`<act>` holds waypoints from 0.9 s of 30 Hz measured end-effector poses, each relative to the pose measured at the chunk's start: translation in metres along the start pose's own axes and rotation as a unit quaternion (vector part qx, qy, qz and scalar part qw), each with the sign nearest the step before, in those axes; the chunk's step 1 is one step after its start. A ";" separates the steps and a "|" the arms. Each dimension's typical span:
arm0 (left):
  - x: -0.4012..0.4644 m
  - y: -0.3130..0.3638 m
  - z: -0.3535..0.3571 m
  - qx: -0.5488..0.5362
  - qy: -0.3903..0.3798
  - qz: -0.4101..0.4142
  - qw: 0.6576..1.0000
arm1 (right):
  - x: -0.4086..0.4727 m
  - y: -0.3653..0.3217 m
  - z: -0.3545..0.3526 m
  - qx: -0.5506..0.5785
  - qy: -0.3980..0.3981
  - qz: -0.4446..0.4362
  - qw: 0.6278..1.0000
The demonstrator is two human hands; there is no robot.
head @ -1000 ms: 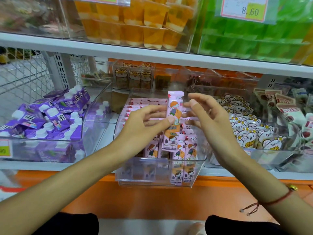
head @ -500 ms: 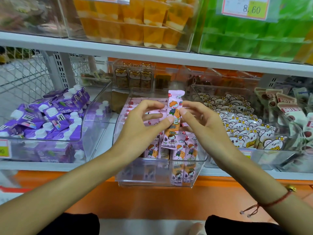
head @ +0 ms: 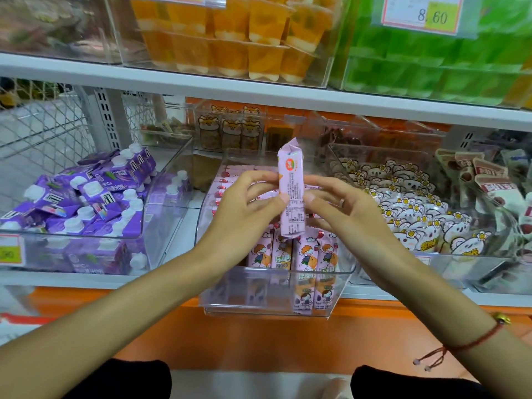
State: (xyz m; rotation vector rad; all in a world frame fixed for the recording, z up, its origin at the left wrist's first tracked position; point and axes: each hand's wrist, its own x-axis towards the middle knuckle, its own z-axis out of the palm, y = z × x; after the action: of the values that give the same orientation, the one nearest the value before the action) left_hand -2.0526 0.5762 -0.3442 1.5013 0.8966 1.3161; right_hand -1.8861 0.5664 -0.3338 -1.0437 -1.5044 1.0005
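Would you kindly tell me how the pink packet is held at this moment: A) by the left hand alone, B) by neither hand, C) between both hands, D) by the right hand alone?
C: the left hand and the right hand each pinch one side of the upright pink packet, above the clear bin of similar packets.

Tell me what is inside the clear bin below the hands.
In the bin, pink packets stand upright at the front, with more at the back left. The left hand, right hand and held packet cover its middle.
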 end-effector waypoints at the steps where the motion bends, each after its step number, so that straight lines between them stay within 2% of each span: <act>1: 0.000 0.000 0.001 0.014 -0.003 0.005 1.000 | -0.001 -0.001 0.001 -0.009 0.019 -0.007 1.000; 5: -0.001 0.002 0.002 0.043 -0.017 0.005 0.999 | -0.004 -0.005 0.006 -0.077 0.067 -0.065 0.993; 8: -0.001 0.002 0.000 0.041 -0.019 0.024 0.999 | -0.006 -0.006 0.005 -0.110 0.035 -0.106 0.988; 12: 0.000 0.003 -0.007 0.073 -0.016 0.095 0.993 | -0.007 -0.008 -0.003 -0.094 -0.014 -0.145 0.985; 19: 0.002 0.003 -0.011 0.110 -0.017 0.171 0.979 | -0.006 -0.006 -0.005 -0.064 -0.025 -0.163 0.984; 27: 0.002 0.008 -0.011 0.038 0.001 0.092 0.995 | -0.007 -0.010 -0.007 -0.054 -0.041 -0.124 0.990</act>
State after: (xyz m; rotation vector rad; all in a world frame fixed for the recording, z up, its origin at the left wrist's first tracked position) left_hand -2.0636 0.5772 -0.3358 1.6751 0.8338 1.4295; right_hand -1.8794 0.5572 -0.3257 -0.8720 -1.7245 0.8010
